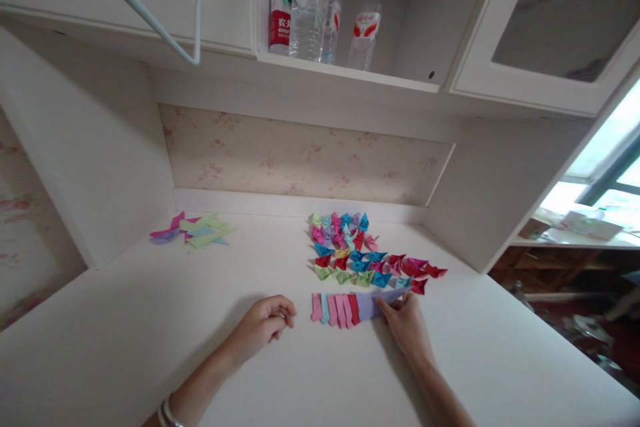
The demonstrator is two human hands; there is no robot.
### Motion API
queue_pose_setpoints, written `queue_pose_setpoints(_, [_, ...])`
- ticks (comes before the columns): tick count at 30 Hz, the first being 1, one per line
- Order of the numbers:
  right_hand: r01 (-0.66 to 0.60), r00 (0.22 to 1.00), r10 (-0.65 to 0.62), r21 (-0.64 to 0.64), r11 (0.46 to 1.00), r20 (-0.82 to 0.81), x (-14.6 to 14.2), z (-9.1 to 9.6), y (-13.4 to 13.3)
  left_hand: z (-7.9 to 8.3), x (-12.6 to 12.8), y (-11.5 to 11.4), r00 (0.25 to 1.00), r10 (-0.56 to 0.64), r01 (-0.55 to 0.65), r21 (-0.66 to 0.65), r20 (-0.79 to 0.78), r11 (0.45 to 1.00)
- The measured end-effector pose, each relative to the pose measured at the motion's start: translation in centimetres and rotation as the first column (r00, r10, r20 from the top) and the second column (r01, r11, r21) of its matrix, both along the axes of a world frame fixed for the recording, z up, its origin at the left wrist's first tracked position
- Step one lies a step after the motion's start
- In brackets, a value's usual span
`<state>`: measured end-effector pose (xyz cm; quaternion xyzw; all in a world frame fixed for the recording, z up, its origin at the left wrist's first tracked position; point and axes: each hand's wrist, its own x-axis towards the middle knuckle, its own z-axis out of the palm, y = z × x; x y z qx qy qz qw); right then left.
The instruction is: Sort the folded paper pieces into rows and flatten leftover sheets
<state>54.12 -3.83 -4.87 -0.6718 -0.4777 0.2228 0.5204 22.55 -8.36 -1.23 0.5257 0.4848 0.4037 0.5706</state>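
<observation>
My right hand (407, 323) pinches the edge of a lilac sheet of paper (369, 307), at the right end of a row of folded paper strips. Pink strips (341, 311), a light blue strip (325, 309) and a red strip (354, 308) make up the rest of that row. To the left of the row, my left hand (267, 321) hovers over or rests on the table, fingers loosely curled, thumb apart, nothing visible in it. Just behind the strips stand several rows of small folded paper boats (367, 266) in many colours.
Loose coloured paper scraps (200, 229) lie at the back left of the white tabletop (125, 333). An overhead shelf holds several plastic bottles (310, 13). A white cable or bar (150, 17) hangs at upper left. Side panels (465, 193) flank the table.
</observation>
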Motion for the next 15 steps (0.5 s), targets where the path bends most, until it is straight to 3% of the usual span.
queue_pose_setpoints(3, [0.037, 0.964, -0.028, -0.03, 0.999, 0.263, -0.2, 0.0, -0.1, -0.4, -0.2, 0.1, 1.0, -0.028, 0.028, 0.02, 0.003, 0.999])
queue_pose_setpoints(5, [0.059, 0.941, -0.04, -0.045, 0.997, 0.335, -0.4, 0.2, -0.3, -0.6, -0.3, 0.1, 0.999, -0.039, 0.039, 0.031, 0.011, 0.999])
queue_pose_setpoints(11, [0.079, 0.904, -0.037, -0.08, 0.994, 0.426, -0.5, 0.9, -0.7, 0.0, -0.1, -0.4, 1.0, -0.015, 0.014, 0.035, 0.02, 0.999])
queue_pose_setpoints(15, [0.083, 0.932, -0.049, -0.078, 0.994, 0.358, 0.1, 0.6, -1.0, -0.4, -1.6, 0.4, 0.993, 0.111, -0.113, 0.071, 0.028, 0.991])
